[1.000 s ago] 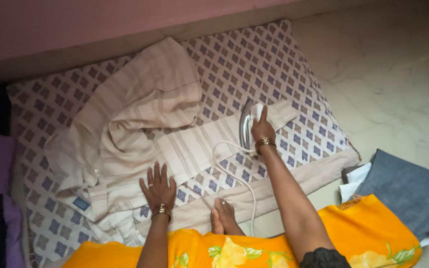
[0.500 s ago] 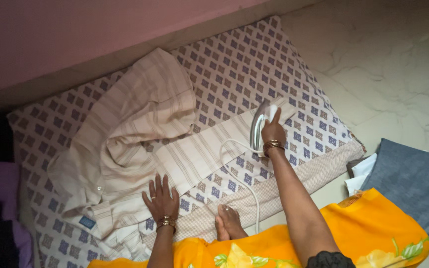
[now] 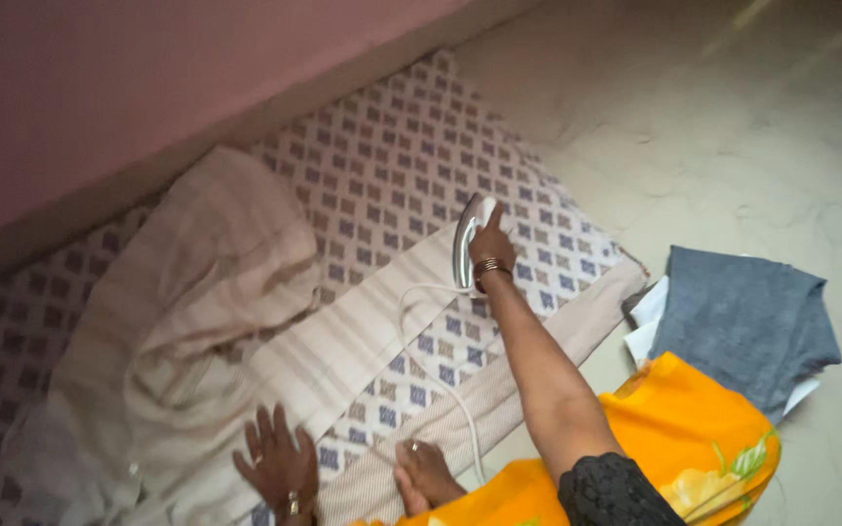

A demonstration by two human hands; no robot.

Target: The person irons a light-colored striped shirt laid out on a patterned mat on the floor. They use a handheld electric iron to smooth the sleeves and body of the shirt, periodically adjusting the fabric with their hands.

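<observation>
Iron (image 3: 467, 248), heavy and rigid, sat clamped by its handle in your right hand (image 3: 490, 255), centre frame; your left hand (image 3: 278, 466) lay flat, fingers spread, pinning the soft, limp shirt (image 3: 216, 321).

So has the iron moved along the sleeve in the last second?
Cannot tell. The iron, gripped by the right hand, sits near the cuff end of the striped sleeve as before; the camera itself swung, so any slide is too slight to judge.

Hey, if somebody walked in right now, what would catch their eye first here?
Probably the right hand gripping a silver iron on the end of a beige striped shirt spread over a patterned mat. The left hand lies flat on the shirt near the bottom edge. Bright orange cloth stands out at lower right.
</observation>
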